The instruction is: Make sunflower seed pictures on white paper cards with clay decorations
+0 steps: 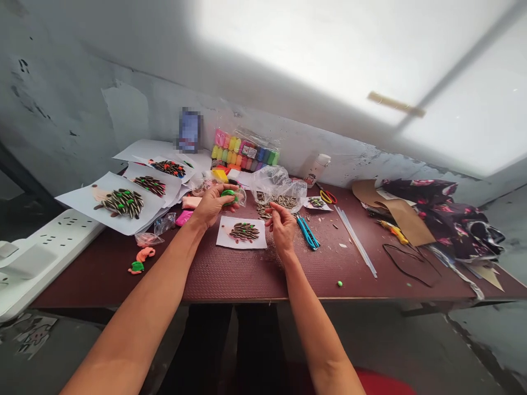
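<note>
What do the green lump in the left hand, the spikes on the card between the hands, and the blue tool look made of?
Green lump: probably soft modelling clay, smooth, judging by its moulded shape.
Spikes: apparently seeds, dry and matte, going by their slim, pointed, dark bodies with pale stripes.
Blue tool: likely hard plastic, finish unclear, from its bright, even colour.

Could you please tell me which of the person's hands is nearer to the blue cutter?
The right hand is nearer: it is just left of the blue cutter. The left hand is farther off to the left, holding green clay.
</note>
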`<act>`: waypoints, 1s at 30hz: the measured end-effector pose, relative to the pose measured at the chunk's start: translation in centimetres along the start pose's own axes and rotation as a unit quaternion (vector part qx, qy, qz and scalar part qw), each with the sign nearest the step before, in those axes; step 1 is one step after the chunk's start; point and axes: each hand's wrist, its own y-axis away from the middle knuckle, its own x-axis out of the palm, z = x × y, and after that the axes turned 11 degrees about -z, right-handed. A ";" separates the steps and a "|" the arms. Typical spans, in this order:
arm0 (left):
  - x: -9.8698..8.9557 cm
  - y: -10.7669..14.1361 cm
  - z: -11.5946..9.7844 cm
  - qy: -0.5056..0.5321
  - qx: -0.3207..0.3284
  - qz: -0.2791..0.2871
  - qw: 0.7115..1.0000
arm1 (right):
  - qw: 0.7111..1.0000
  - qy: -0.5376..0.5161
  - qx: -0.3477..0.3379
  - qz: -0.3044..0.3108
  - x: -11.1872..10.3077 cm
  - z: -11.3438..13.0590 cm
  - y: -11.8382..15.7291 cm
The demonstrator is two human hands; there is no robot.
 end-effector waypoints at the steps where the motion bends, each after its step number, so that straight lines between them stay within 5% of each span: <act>1: 0.1 0.1 0.1 0.002 -0.009 -0.004 1.000 | 1.000 0.005 0.006 0.005 0.0 -0.1 0.0; 14: 0.1 -0.4 1.5 -0.001 0.037 -0.050 0.998 | 0.993 -0.003 0.091 0.078 0.2 -0.7 -0.1; 30: -0.1 -0.6 1.5 -0.021 0.070 -0.041 0.996 | 0.993 -0.029 0.105 0.045 0.1 -1.3 -0.4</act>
